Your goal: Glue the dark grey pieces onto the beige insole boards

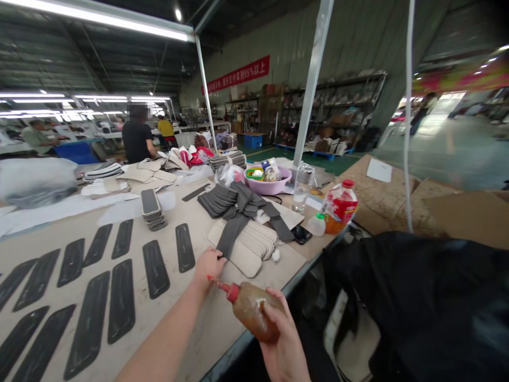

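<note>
My right hand [284, 331] is wrapped round a brown squeeze bottle [254, 310] with a red cap and a narrow nozzle, tilted so the tip points up and left. My left hand [209, 265] reaches across the table, its fingers closed at the lower end of a dark grey strip [233, 233]. That strip hangs off a tangled heap beside a stack of dark pieces [217, 200]. Under it lies a fanned stack of beige rounded panels [254, 244]. Several dark rounded pieces with shiny smears, such as one dark piece [156, 269], lie spread out to the left.
A small stack of panels [153, 209] stands mid-table. Farther right are a pink basin [270, 183], a clear drinking bottle [301, 191], a red-labelled bottle [340, 207] and a phone [301, 234]. A metal post [314, 79] rises behind. Black cloth [417, 297] covers the right side.
</note>
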{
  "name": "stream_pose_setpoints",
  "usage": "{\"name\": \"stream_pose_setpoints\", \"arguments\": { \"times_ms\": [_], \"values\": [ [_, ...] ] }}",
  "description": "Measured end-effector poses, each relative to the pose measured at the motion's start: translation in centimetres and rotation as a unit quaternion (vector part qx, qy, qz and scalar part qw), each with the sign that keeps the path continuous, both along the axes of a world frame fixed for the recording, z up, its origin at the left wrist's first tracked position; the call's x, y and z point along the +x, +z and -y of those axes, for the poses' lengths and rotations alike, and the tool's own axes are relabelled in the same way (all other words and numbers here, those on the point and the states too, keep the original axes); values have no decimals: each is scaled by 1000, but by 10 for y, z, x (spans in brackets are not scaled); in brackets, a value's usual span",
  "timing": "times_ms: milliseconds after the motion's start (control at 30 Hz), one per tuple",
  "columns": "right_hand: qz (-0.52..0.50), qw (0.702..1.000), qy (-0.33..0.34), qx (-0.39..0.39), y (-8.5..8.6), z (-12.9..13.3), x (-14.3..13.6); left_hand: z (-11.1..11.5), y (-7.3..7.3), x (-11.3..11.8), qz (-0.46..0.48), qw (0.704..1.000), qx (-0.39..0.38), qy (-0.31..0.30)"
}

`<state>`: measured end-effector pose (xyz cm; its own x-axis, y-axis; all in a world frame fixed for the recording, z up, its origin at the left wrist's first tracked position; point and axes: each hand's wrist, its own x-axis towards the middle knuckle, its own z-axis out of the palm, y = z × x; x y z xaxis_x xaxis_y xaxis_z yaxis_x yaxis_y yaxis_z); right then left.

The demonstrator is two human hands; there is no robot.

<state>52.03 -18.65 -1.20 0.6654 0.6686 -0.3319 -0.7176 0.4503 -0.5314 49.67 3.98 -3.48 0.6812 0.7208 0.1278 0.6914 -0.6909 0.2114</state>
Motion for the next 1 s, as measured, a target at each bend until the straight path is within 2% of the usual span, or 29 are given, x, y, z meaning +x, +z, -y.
{"name": "stream_pose_setpoints", "arguments": {
  "times_ms": [200,400,533,633,700,800,900,1000],
  "values": [
    [-7,1000,12,22,0,0,-2,5,9,4,-21,1000,17,-1],
    [2,1000,9,28,1,-2,-2,4,9,8,-11,999,44,-23],
    [3,1000,6,30,2,-3,-1,1,16,-10,25,997,65,-37],
    [4,999,-4,31,2,-1,0,9,25,-50,55,993,83,-68],
    [11,1000,0,29,1,0,0,21,28,-90,79,984,117,-112],
    [30,999,18,17,0,2,-3,45,22,-160,87,967,179,-159],
    [62,997,35,-3,-1,1,-10,72,9,-221,52,968,199,-141],
    [125,990,55,-30,-5,-1,-23,93,-2,-256,36,974,196,-106]
  ]
}}
